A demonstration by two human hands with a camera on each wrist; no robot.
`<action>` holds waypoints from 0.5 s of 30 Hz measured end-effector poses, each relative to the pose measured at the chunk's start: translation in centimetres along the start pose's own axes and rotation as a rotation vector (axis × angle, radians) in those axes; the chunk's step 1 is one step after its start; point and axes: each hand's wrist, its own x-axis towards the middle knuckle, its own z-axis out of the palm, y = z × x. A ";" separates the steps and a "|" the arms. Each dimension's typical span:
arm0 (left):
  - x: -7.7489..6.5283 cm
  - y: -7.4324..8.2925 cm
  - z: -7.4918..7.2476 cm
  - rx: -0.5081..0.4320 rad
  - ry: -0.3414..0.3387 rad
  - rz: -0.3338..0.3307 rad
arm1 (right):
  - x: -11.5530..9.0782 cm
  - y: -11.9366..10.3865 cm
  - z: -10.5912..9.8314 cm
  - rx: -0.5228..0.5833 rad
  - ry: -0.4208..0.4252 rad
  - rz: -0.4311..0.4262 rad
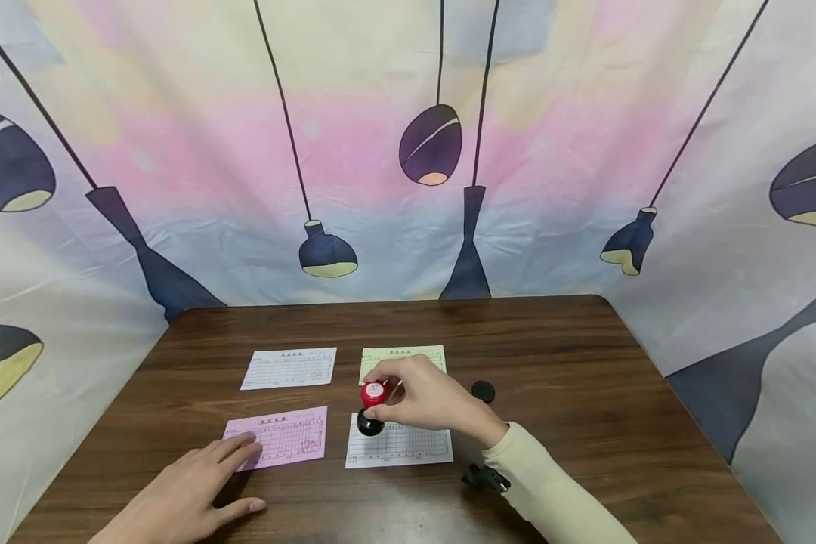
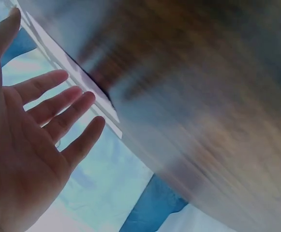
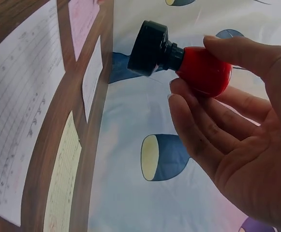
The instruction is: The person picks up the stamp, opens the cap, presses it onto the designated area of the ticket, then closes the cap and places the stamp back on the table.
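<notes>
We see the right hand (image 3: 258,150) pinching a stamp (image 3: 175,57) by its red handle (image 3: 205,72) between thumb and fingers (image 3: 196,133), its dark base (image 3: 148,48) clear of the papers. On the worktop (image 3: 37,188) we find a ruled white sheet (image 3: 22,111), a pale yellow sheet (image 3: 63,179), a pink sheet (image 3: 83,24) and a smaller-looking white sheet (image 3: 92,79). Beyond, we see lamp-printed cloth (image 3: 125,111).

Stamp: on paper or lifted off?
Lifted off: the right hand holds the stamp, and the right wrist view shows its black base clear of the near white sheet.

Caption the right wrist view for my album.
A right hand holds a red-handled stamp near white, pink and yellow forms on the table.
</notes>
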 end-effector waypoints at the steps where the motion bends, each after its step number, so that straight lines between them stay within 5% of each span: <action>1: 0.2 0.2 -0.1 0.001 0.019 0.006 | -0.3 0.1 -0.2 0.001 -0.006 -0.001; 7: 1.3 2.2 -0.5 0.071 0.131 0.097 | -1.9 0.8 -0.9 0.014 -0.042 -0.003; 15: 3.0 5.7 0.2 0.145 0.207 0.339 | -4.0 2.0 -0.8 0.017 -0.034 0.034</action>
